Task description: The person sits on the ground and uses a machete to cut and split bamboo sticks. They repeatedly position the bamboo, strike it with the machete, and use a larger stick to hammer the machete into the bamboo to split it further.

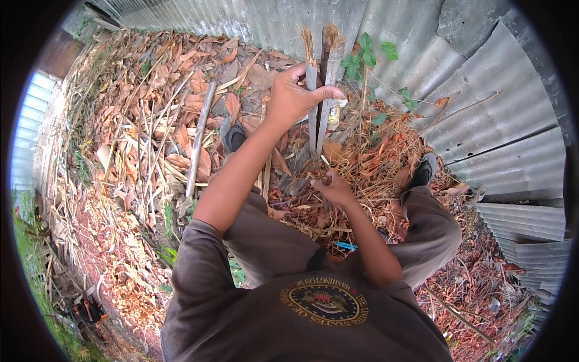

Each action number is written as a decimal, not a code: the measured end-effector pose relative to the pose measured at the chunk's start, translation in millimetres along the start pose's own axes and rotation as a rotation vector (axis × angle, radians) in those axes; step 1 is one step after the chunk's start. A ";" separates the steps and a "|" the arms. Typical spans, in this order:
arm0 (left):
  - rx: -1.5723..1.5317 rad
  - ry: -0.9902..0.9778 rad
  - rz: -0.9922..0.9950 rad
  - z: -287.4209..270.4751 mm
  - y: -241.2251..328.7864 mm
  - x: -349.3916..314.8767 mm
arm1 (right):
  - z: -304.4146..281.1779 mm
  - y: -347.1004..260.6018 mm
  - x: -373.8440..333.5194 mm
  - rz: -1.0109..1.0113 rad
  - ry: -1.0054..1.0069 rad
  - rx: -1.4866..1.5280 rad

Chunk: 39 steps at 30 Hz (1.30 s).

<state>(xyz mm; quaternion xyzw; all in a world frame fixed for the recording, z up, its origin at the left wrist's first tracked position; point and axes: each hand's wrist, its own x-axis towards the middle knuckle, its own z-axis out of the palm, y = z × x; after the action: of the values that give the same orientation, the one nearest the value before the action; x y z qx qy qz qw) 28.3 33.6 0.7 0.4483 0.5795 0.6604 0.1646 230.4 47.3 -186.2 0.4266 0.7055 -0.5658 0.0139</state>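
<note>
My left hand [292, 96] is closed around weathered grey wooden slats [328, 72] that stand upright, with frayed brown tops. My thumb lies across the front of them. They meet in a narrow V at the lower end, near the leaf-covered ground. Just below that end is my right hand [338, 192], its fingers curled together. Whatever those fingers may hold is too small to make out. Dry leaves and straw [374, 175] lie around both hands.
Corrugated metal sheets [500, 102] stand along the far and right sides. A green leafy plant [368, 57] grows beside the slats. One pale pole [201, 139] lies on the leaves at left. Something bright blue [346, 245] lies between my legs. My shoes [424, 171] rest on the litter.
</note>
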 end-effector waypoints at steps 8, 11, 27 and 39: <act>0.083 -0.035 0.011 -8.1 -3.5 -0.5 | -145.6 -243.5 -48.7 -1.039 0.085 0.117; 0.038 -0.083 -0.004 -12.0 -1.0 -9.7 | -142.8 -280.4 -60.4 -0.888 0.055 -0.151; 0.017 0.223 0.303 -2.0 -25.1 -15.2 | -109.5 -267.3 -25.1 -0.970 -0.008 0.075; 0.132 0.246 0.378 6.6 -40.4 19.9 | -93.5 -264.4 -28.5 -0.866 0.265 0.299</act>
<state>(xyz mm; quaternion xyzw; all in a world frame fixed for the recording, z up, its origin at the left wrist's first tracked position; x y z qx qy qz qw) 10.4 63.4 -28.7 0.4747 0.5429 0.6897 -0.0638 128.5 107.5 69.7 0.1592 0.7248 -0.5556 -0.3750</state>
